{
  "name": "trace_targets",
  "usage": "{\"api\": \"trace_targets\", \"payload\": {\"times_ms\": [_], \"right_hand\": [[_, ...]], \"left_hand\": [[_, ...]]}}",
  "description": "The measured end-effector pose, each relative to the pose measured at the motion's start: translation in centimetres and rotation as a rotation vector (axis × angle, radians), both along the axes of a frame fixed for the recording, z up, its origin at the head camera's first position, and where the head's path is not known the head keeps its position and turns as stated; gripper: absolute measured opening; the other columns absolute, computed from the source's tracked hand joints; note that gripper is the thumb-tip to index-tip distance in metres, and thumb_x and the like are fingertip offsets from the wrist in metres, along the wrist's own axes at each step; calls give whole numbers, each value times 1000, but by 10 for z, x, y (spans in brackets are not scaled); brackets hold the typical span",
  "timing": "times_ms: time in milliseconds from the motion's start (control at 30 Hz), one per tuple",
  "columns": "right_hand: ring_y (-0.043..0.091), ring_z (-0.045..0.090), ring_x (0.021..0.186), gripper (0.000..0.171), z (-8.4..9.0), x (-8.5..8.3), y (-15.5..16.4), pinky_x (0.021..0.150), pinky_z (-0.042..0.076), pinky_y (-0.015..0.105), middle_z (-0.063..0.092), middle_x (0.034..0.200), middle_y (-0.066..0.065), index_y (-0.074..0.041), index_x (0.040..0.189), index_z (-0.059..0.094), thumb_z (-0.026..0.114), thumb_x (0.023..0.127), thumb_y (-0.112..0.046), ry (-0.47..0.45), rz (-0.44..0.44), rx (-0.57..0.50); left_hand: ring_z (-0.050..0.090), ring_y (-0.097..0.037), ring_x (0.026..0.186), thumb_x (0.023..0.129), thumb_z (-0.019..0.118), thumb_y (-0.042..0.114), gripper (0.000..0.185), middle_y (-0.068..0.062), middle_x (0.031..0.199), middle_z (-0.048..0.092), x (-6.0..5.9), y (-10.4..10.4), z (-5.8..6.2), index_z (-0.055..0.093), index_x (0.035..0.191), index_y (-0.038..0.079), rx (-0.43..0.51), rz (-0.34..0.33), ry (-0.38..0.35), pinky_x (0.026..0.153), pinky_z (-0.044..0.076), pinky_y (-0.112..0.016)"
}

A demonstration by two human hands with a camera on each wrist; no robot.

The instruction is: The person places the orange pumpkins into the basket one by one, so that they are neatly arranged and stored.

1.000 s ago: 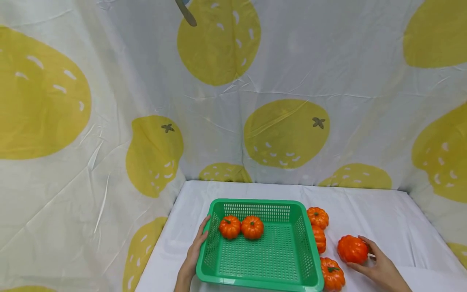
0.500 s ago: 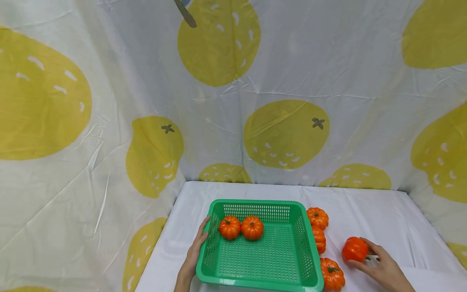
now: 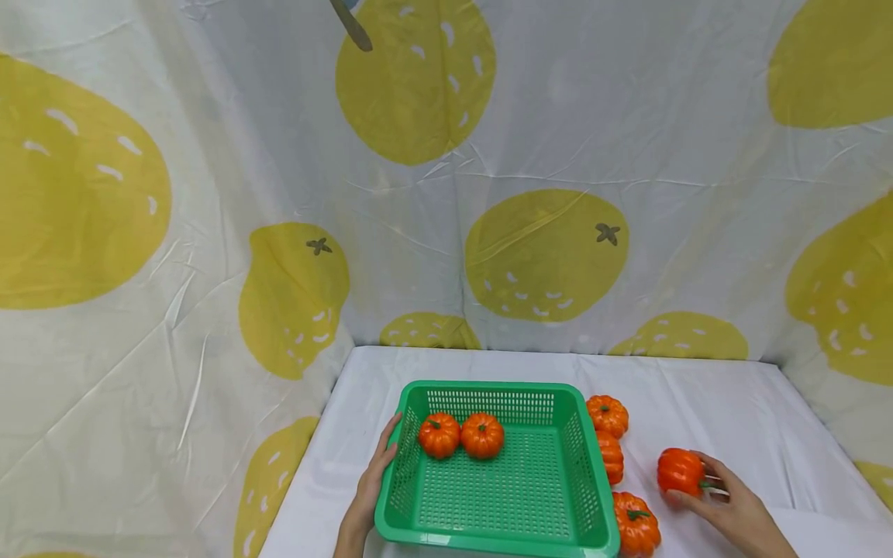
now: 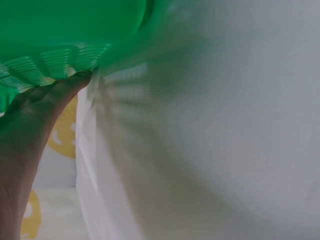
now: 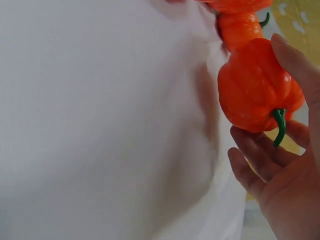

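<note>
— Both hands first, head view: what are they on?

— Your right hand [image 3: 725, 504] curls round a small orange pumpkin [image 3: 680, 470], tipped stem toward your palm, near the table's [image 3: 732, 411] right edge. Your left hand [image 3: 373, 484] lies against the left wall of the green basket [image 3: 498, 535], fingers fairly straight, not gripping.

— What does the basket hold?

— Two pumpkins [image 3: 460, 435], side by side at its far left. Three more [image 3: 614, 453] sit just outside its right wall.

— Left wrist view?

— Blurred; your fingertips [image 4: 75, 81] touch the basket's mesh [image 4: 55, 62].

— Right wrist?

— Fingers [image 5: 260, 155] and thumb cradle the pumpkin [image 5: 255, 85], green stem [image 5: 279, 125] pointing down.

— Which step?

— I'd judge you're mid-pickup. Next calls for lifting it leftward over the rim, clear of the three beside it.
</note>
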State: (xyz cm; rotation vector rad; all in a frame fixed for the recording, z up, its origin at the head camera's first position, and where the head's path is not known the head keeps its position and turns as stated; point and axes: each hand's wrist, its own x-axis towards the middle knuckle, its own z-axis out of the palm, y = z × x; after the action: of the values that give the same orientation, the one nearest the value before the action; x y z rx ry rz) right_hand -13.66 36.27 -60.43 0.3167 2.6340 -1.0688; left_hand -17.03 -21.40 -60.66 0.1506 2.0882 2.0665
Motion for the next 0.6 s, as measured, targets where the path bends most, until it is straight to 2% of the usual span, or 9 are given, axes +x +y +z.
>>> {"api": "trace_targets", "payload": {"times_ms": [200,333,433,600], "right_hand": [[49,56,113,103,6,4,7,86,56,56,50,136,40,10,149,31,76,88,-59,89,47,84],[46,57,109,103,1,5,8,81,55,51,56,128,36,12,147,33,79,86,-57,106,68,122],[44,55,108,105,-4,4,6,83,55,52,53,128,37,12,148,33,80,84,-57,89,60,124],[51,50,114,113,-13,2,2,92,51,65,42,137,44,11,152,25,76,84,-65,-12,15,76]], "left_hand": [[5,-32,160,113,27,42,53,-1,176,7,1,0,0,19,165,37,3,4,-2,123,6,-61],[5,-32,159,113,27,42,53,-1,176,7,1,0,0,19,165,37,0,2,0,123,7,-62],[5,-33,159,113,27,43,53,-2,176,6,1,0,0,19,165,37,-6,1,-1,122,8,-62],[5,-33,159,113,27,43,53,-2,176,6,0,0,0,19,165,38,-6,4,-6,122,9,-62]]}}
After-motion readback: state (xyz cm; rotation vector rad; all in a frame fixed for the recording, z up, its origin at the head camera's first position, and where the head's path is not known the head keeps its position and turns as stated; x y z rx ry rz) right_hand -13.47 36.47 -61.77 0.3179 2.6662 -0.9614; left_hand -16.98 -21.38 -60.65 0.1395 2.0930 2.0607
